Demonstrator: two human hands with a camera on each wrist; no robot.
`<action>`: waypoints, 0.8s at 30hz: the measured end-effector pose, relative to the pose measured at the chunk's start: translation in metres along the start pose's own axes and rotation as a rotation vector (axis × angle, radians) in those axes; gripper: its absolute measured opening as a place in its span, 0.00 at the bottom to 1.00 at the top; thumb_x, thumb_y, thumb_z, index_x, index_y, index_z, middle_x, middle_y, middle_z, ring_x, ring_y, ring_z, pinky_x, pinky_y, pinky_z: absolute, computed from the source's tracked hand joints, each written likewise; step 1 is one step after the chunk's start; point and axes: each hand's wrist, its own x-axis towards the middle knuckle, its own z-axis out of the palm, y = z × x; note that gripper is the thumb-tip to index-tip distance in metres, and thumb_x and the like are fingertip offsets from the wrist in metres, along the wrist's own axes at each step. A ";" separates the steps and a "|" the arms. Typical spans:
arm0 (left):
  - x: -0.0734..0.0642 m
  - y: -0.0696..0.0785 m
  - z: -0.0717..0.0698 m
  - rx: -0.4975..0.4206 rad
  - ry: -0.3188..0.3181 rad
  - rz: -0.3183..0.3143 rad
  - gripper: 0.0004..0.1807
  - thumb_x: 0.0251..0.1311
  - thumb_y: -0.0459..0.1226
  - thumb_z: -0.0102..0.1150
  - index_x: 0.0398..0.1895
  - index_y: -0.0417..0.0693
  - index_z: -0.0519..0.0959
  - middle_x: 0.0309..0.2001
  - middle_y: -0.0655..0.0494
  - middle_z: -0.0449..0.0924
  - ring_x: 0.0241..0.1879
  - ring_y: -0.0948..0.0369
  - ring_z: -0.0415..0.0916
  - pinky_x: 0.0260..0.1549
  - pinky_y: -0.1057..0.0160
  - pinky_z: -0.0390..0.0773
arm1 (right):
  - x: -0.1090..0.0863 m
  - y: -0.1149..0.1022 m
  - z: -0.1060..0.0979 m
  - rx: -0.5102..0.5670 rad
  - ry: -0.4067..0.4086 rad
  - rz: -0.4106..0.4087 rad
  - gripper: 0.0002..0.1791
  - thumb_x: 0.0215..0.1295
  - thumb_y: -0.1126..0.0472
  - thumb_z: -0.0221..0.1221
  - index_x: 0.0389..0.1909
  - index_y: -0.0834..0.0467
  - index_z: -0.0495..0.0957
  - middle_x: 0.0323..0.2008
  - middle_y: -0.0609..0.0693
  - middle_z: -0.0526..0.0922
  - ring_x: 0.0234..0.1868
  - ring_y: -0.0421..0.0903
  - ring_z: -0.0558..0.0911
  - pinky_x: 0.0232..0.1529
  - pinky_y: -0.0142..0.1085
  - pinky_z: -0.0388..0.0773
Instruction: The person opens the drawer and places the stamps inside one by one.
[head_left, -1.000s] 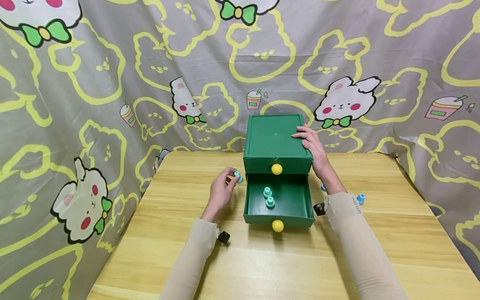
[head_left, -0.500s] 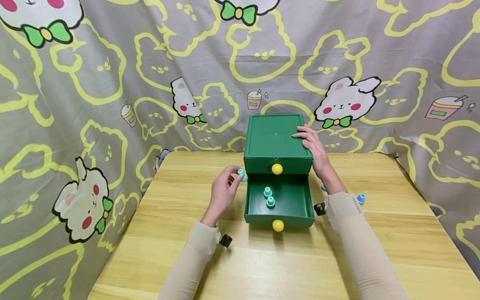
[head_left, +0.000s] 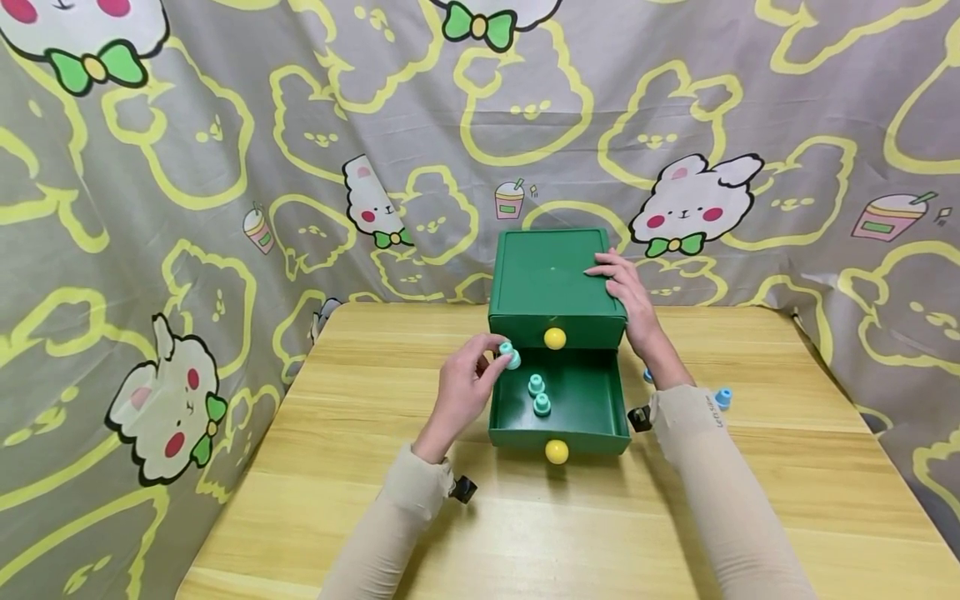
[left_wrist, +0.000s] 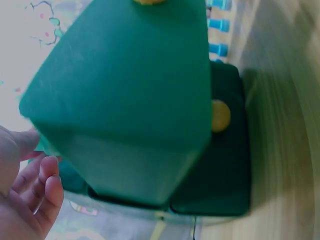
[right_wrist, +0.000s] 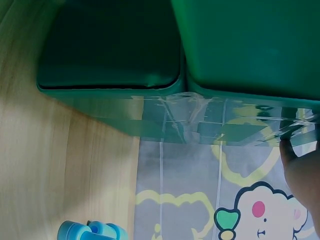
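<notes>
I see the left hand (head_left: 467, 385) with its thumb and fingertips drawn narrow, pinching a small turquoise stepped cylindrical peg (head_left: 511, 357) above the rear left of the pulled-out green plastic lower drawer (head_left: 588, 392). The right hand (head_left: 632, 298) rests, fingers extended and slightly parted, on the right top edge of the boxy green plastic cabinet (head_left: 551, 279). Two matching turquoise pegs (head_left: 542, 406) stand close together inside the drawer. Right of the cabinet, I make out small blue pegs (head_left: 723, 399) on the pale wood-grain table (head_left: 322, 467).

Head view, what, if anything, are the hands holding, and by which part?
Left hand pinches a turquoise peg by its side; right hand rests on the cabinet.
</notes>
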 end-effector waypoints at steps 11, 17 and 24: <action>0.006 0.024 0.019 -0.012 -0.115 0.062 0.09 0.73 0.43 0.62 0.50 0.53 0.83 0.41 0.60 0.85 0.26 0.67 0.70 0.27 0.70 0.74 | -0.001 -0.001 0.002 0.013 -0.004 0.009 0.24 0.79 0.64 0.38 0.61 0.75 0.74 0.77 0.64 0.58 0.85 0.50 0.42 0.82 0.53 0.31; 0.010 0.037 0.030 -0.021 -0.185 0.039 0.09 0.73 0.45 0.62 0.51 0.56 0.83 0.43 0.62 0.86 0.28 0.67 0.71 0.30 0.70 0.75 | 0.002 0.013 -0.001 0.017 0.003 -0.001 0.24 0.80 0.62 0.38 0.61 0.73 0.75 0.77 0.61 0.59 0.85 0.48 0.42 0.83 0.51 0.31; 0.011 0.049 0.043 0.055 -0.257 0.052 0.10 0.74 0.47 0.60 0.52 0.57 0.82 0.46 0.63 0.86 0.32 0.69 0.75 0.33 0.73 0.76 | 0.002 0.010 -0.002 0.006 -0.004 0.004 0.24 0.80 0.60 0.39 0.62 0.70 0.76 0.78 0.57 0.60 0.85 0.47 0.42 0.82 0.53 0.32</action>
